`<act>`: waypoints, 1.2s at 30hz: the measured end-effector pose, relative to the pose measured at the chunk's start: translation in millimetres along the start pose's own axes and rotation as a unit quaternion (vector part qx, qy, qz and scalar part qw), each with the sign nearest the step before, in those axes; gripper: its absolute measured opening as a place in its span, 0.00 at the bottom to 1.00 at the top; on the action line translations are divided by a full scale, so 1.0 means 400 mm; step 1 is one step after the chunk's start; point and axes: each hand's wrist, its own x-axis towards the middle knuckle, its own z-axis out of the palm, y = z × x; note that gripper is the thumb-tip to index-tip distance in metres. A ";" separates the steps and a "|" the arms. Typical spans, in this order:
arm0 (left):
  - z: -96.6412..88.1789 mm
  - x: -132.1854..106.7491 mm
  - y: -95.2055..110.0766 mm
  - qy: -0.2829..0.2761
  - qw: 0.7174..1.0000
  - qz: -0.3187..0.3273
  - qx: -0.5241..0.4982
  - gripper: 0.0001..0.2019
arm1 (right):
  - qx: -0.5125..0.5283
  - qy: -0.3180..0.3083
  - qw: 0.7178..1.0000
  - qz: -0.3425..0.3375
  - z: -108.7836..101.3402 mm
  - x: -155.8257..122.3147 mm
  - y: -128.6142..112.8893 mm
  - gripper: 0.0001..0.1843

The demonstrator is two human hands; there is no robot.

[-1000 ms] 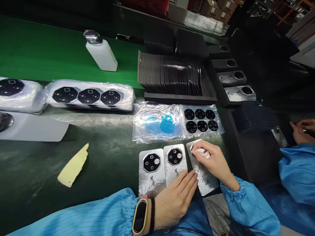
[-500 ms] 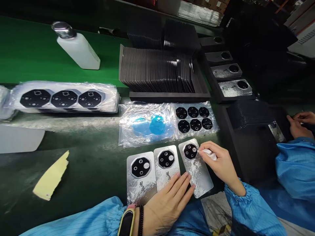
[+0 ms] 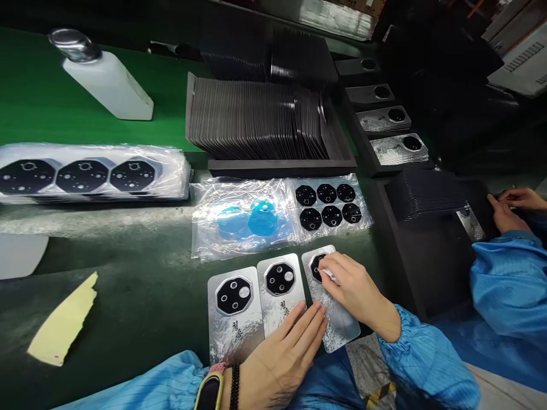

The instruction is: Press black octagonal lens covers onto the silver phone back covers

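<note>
Three silver phone back covers lie side by side near the table's front edge: left cover [image 3: 233, 319], middle cover [image 3: 280, 293], right cover [image 3: 337, 319]. Each has a black octagonal camera plate. My left hand [image 3: 284, 350] lies flat, fingers stretched over the lower ends of the middle and right covers. My right hand [image 3: 352, 287] is closed on a small white wipe [image 3: 330, 275], pressed onto the right cover's camera plate, which it mostly hides.
A plastic sheet with six black octagon plates [image 3: 328, 206] and a bag with blue pieces [image 3: 250, 219] lie behind the covers. A dark tray of stacked covers [image 3: 260, 122], a white bottle [image 3: 105, 80], wrapped plates [image 3: 85, 176] and a yellow scrap [image 3: 64, 322] are around. Another person's hands [image 3: 510, 208] work at right.
My right hand moved the white wipe from beside the right cover's camera plate back onto it. The view shifted, so everything slid left in the picture. My left hand stayed on the covers.
</note>
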 end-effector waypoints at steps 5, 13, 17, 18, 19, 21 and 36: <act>0.003 0.000 0.003 0.008 1.000 0.000 0.007 0.22 | -0.083 -0.018 0.996 -0.036 0.006 0.010 -0.012 0.12; 0.001 0.002 0.006 0.007 1.000 -0.006 0.005 0.21 | -0.174 -0.069 0.979 -0.077 0.007 0.015 -0.019 0.14; 0.001 0.007 0.003 0.012 1.000 -0.006 -0.003 0.20 | -0.180 -0.082 0.977 -0.077 0.006 0.018 -0.017 0.14; 0.000 0.008 0.001 0.015 1.000 -0.006 -0.005 0.20 | -0.179 -0.081 0.978 -0.075 0.008 0.018 -0.016 0.14; -0.001 0.010 -0.001 0.018 1.000 -0.004 -0.005 0.19 | -0.179 -0.079 0.978 -0.074 0.010 0.018 -0.015 0.14; -0.004 0.013 -0.005 0.023 1.000 0.003 -0.003 0.19 | -0.173 -0.072 0.980 -0.067 0.014 0.018 -0.012 0.14; 0.002 -0.005 -0.005 0.004 1.000 -0.001 0.011 0.23 | 0.026 0.028 0.998 0.050 -0.022 -0.036 0.011 0.10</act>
